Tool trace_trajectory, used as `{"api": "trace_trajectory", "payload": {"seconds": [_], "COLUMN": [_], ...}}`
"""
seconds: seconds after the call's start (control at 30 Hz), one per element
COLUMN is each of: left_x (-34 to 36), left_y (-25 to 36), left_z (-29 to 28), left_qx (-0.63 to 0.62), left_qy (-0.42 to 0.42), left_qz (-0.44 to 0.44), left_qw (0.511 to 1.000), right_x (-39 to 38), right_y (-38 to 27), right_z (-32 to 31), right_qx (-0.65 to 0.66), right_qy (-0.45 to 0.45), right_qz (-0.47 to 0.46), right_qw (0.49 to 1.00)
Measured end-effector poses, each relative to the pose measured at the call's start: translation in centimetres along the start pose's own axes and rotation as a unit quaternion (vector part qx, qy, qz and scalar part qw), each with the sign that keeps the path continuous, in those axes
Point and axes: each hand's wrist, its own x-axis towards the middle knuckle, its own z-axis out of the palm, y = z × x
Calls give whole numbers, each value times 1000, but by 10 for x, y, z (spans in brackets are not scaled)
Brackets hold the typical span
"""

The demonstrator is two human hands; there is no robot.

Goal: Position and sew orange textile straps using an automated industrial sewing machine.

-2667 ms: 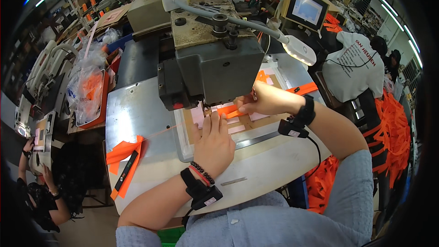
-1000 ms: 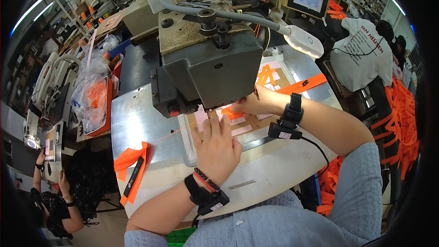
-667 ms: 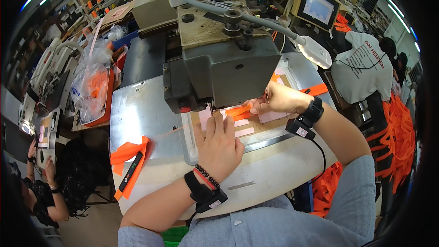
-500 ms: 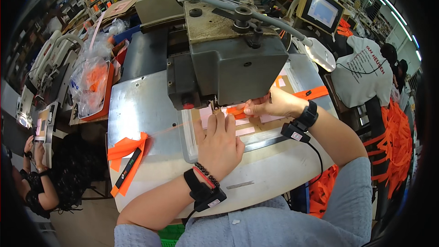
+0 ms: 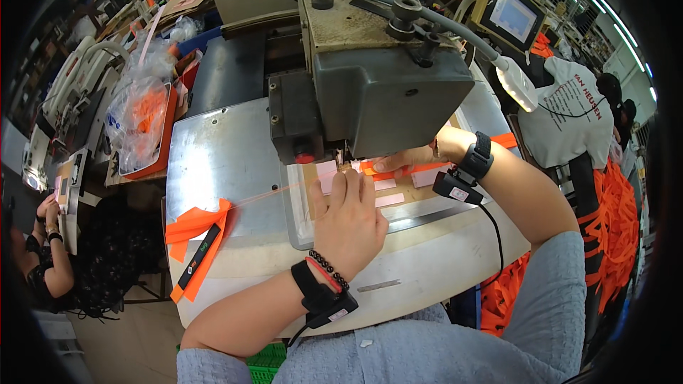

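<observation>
My left hand (image 5: 348,217) lies palm down under the sewing machine head (image 5: 391,99), fingers stretched flat on the work plate beside the needle area. Its fingertips are close to an orange strap (image 5: 368,168), partly hidden. My right hand (image 5: 407,159) pinches that strap between thumb and fingers, just right of the needle; the machine head covers part of this hand. Pink strips (image 5: 390,200) mark the tan template (image 5: 405,193) beneath. On the table's left lies a folded orange strap piece (image 5: 192,224) with a black label (image 5: 200,259). Thin orange threads stretch from it toward the needle.
A red tray (image 5: 165,139) holding plastic-bagged orange pieces stands at left. A lamp (image 5: 516,84) and a screen (image 5: 511,18) are at upper right. Orange straps (image 5: 615,235) hang in a heap at far right. A co-worker's hands (image 5: 51,217) are at another machine, far left.
The view has shifted a little, so the machine sits further right in it. My right hand still pinches the strap, my left still lies flat. The co-worker's hands have moved closer together.
</observation>
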Motion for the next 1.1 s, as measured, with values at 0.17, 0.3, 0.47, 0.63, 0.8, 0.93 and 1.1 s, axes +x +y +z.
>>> {"api": "trace_trajectory", "payload": {"seconds": [0.17,0.3,0.47,0.63,0.8,0.93,1.1], "left_x": [-1,-1,-1,-1,-2,-3,-5], "left_y": [0,1,1,1,1,5,5], "left_z": [0,0,2,1,1,-4,-7], "left_qx": [16,20,7,16,20,42,64], "left_qy": [-3,0,-2,-4,-3,-10,-31], "left_qz": [-1,-1,0,-1,-3,4,7], "left_qw": [1000,1000,1000,1000,1000,999,997], "right_x": [5,3,0,8,9,14,15], "right_y": [-10,-11,-10,-5,-2,15,17], "right_z": [1,4,6,10,12,15,16], "right_qx": [-8,23,20,33,29,96,85], "right_qy": [-15,-9,6,15,22,36,55], "right_qz": [20,18,7,-2,-26,-80,-61], "right_qw": [1000,1000,1000,999,999,992,993]}}
